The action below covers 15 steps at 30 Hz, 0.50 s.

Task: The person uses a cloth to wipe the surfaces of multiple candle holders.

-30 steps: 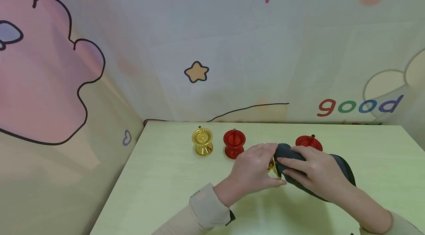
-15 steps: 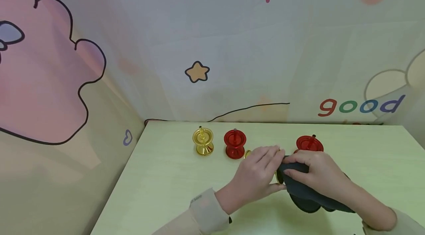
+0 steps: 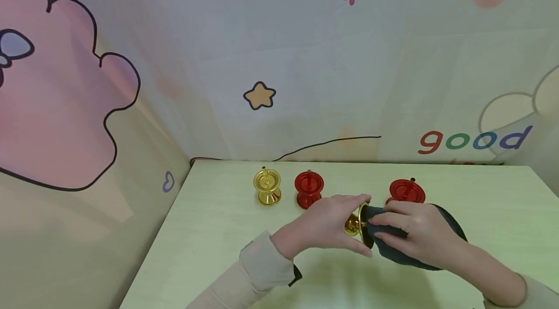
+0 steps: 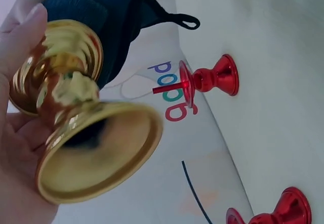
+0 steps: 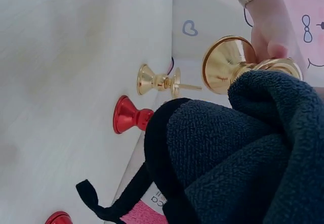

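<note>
My left hand (image 3: pixel 325 224) holds a shiny gold candle holder (image 3: pixel 352 225) on its side off the table, thumb and fingers around its dish end. In the left wrist view the hollow base of the candle holder (image 4: pixel 101 148) faces the camera. My right hand (image 3: pixel 421 231) grips a dark blue terry cloth (image 3: pixel 399 254) and presses it into the dish. A black loop (image 4: pixel 185 20) hangs from the cloth in the left wrist view. The cloth (image 5: pixel 228 153) covers most of the right wrist view and hides the right fingers there.
Toward the back of the pale table (image 3: pixel 209 251) stand another gold candle holder (image 3: pixel 267 187) and a red one (image 3: pixel 308 187). A second red candle holder (image 3: pixel 407 190) stands behind my right hand, partly hidden. A printed backdrop (image 3: pixel 305 81) rises behind the table.
My left fingers have spread wider around the dish, showing more of the gold candle holder. The cloth dipped lower half a second ago and is raised again, with my right hand shifting on it.
</note>
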Tool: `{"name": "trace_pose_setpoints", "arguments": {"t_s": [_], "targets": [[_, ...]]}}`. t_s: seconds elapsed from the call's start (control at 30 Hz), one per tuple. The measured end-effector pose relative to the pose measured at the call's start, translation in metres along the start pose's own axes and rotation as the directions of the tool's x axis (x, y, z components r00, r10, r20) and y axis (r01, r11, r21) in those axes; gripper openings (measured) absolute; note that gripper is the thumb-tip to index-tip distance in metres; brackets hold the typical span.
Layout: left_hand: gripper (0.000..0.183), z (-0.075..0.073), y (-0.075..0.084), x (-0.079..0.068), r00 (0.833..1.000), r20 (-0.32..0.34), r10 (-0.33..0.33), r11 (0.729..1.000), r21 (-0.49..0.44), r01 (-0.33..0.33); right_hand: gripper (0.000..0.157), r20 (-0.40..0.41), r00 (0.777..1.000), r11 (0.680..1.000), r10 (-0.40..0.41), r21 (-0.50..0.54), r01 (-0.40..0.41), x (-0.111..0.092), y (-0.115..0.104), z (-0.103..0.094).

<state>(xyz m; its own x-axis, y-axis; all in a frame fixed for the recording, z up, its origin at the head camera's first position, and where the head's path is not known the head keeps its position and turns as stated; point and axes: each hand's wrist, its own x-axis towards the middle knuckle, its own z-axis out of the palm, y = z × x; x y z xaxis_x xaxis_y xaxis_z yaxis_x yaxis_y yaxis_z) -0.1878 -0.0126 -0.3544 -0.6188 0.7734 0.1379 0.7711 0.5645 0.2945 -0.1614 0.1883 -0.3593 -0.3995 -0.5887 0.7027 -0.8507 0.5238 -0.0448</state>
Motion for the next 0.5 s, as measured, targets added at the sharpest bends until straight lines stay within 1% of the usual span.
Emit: {"name": "trace_pose_setpoints", "arguments": {"t_s": [0.03,0.07,0.1,0.13,0.17,0.2,0.23,0.27,0.3,0.33,0.37,0.4,0.43,0.47,0.5], "targets": [[0.087,0.001,0.0,-0.001,0.999,-0.034,0.008,1.0,0.024,-0.008,0.038,-0.003,1.0,1.0,0.012,0.002,-0.012,0.001,0.0,0.0],[0.086,0.003,0.001,-0.001,0.996,-0.087,0.034,0.997,0.074,-0.028,0.036,-0.004,0.999,0.999,0.032,0.005,-0.031,0.001,-0.001,0.0],[0.085,0.005,0.002,-0.002,0.986,-0.154,0.071,0.99,0.133,-0.05,0.034,-0.005,0.998,0.998,0.057,0.005,-0.057,0.002,-0.002,0.0],[0.084,0.008,0.002,-0.002,0.967,-0.226,0.119,0.975,0.212,-0.071,0.029,0.0,0.996,0.996,0.089,-0.002,-0.089,0.003,-0.002,0.0],[0.082,0.011,0.003,-0.003,0.939,-0.299,0.172,0.952,0.297,-0.08,0.024,0.001,0.992,0.992,0.124,-0.002,-0.124,0.005,-0.003,0.0],[0.08,0.014,0.003,-0.003,0.9,-0.369,0.231,0.92,0.385,-0.078,0.019,0.004,0.986,0.986,0.165,-0.005,-0.165,0.006,-0.004,-0.001],[0.078,0.017,0.003,-0.003,0.855,-0.43,0.29,0.882,0.468,-0.063,0.018,0.009,0.979,0.979,0.205,-0.005,-0.205,0.007,-0.005,-0.001],[0.076,0.02,0.004,-0.003,0.809,-0.479,0.34,0.846,0.531,-0.042,0.019,0.015,0.97,0.97,0.242,-0.012,-0.242,0.008,-0.006,-0.002],[0.075,0.023,0.004,-0.003,0.772,-0.514,0.373,0.821,0.57,-0.018,0.022,0.023,0.961,0.961,0.275,-0.019,-0.275,0.009,-0.007,-0.002],[0.073,0.025,0.004,-0.003,0.745,-0.537,0.396,0.801,0.599,0.005,0.025,0.036,0.951,0.952,0.306,-0.021,-0.306,0.01,-0.009,-0.003],[0.072,0.028,0.004,-0.003,0.726,-0.554,0.409,0.792,0.611,0.02,0.027,0.049,0.942,0.944,0.331,-0.021,-0.331,0.011,-0.01,-0.003],[0.073,0.03,0.004,-0.004,0.715,-0.562,0.415,0.788,0.615,0.026,0.027,0.062,0.935,0.937,0.349,-0.023,-0.348,0.012,-0.011,-0.004],[0.073,0.031,0.004,-0.004,0.713,-0.565,0.416,0.791,0.611,0.023,0.027,0.077,0.931,0.934,0.358,-0.02,-0.357,0.012,-0.011,-0.004],[0.075,0.032,0.004,-0.005,0.721,-0.559,0.408,0.8,0.6,0.013,0.027,0.088,0.93,0.934,0.358,-0.02,-0.357,0.012,-0.011,-0.004],[0.077,0.032,0.003,-0.006,0.734,-0.551,0.397,0.812,0.583,-0.002,0.027,0.094,0.934,0.939,0.345,-0.022,-0.345,0.011,-0.011,-0.005]]}}
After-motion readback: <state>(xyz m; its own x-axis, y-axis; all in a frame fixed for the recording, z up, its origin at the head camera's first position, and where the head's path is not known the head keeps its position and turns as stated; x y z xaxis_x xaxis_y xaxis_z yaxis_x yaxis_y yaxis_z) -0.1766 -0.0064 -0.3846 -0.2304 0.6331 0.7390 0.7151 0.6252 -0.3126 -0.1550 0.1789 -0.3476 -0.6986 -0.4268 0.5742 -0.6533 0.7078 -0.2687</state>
